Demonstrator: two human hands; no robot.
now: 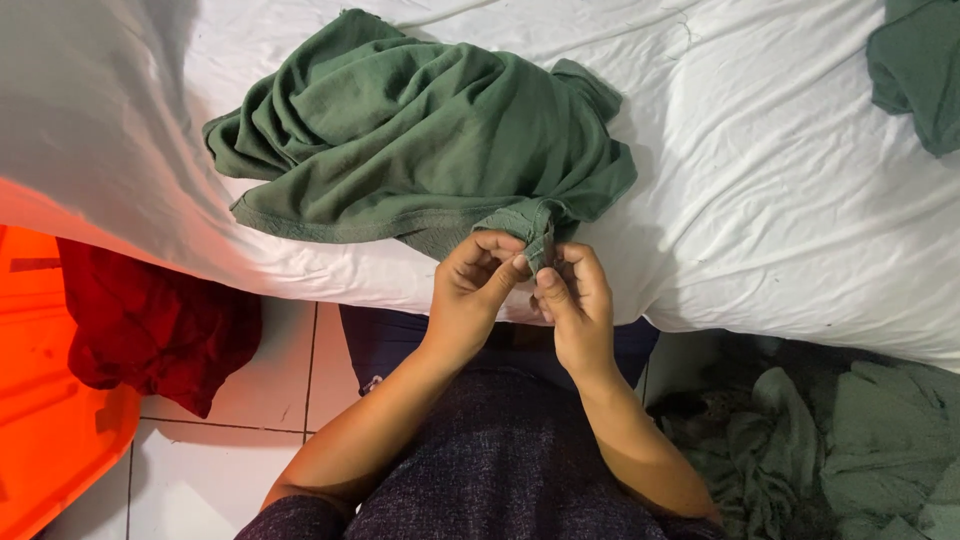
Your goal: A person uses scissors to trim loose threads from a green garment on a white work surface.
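Far left, an orange plastic bin (45, 420) sat on the tiled floor (215, 470), a dark red cloth (150, 330) draped over its rim. Moving across, a crumpled green garment (420, 140) lay bunched on the white bedsheet (780, 180), close to the near edge of the bed. At centre, the left hand (470, 285) pinched the garment's hem, fingers curled tight on the ribbed edge. Right beside it, the right hand (572, 300) gripped the same bit of hem, thumbs nearly touching. Over on the right, a pile of green cloths (850, 440) lay on the floor, and another green cloth (920, 70) rested at the bed's top right corner.
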